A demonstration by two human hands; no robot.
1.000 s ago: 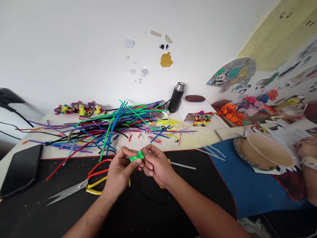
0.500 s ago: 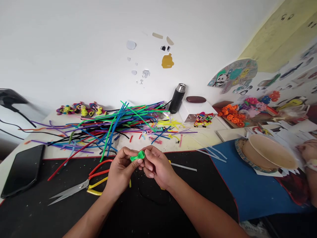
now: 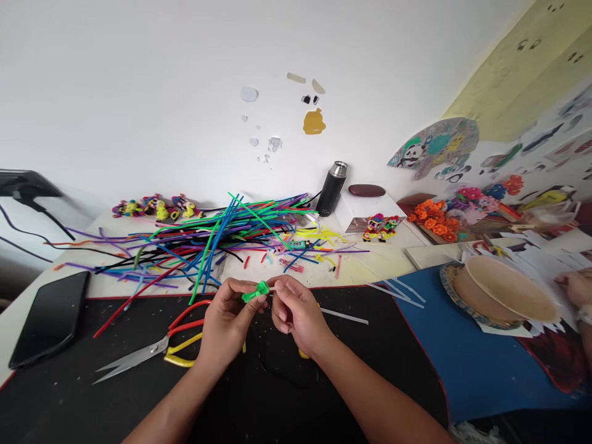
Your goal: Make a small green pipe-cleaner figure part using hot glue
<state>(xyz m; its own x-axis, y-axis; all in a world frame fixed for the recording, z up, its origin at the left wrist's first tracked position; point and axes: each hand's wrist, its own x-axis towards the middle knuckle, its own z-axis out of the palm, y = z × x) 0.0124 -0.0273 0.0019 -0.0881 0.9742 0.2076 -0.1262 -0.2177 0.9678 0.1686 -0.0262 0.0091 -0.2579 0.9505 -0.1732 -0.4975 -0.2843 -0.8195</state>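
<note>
Between thumb and fingers, my left hand pinches a small green fuzzy piece above the black mat. My right hand is just to its right, thumb and index finger pinched on a thin pale stick that touches the green piece's right end. Left of my left hand lie scissors with red and yellow handles, blades parted. A translucent stick lies right of my right hand. A black pipe cleaner curves below the hands.
Many coloured pipe cleaners are heaped behind the mat. A phone lies at the left. A black flask stands near the wall beside a white box. On the right are a bowl, orange flowers and another person's hand.
My right hand has drawn slightly away from the green piece, and the thin pale stick now shows between them. The camera view has shifted a little.
</note>
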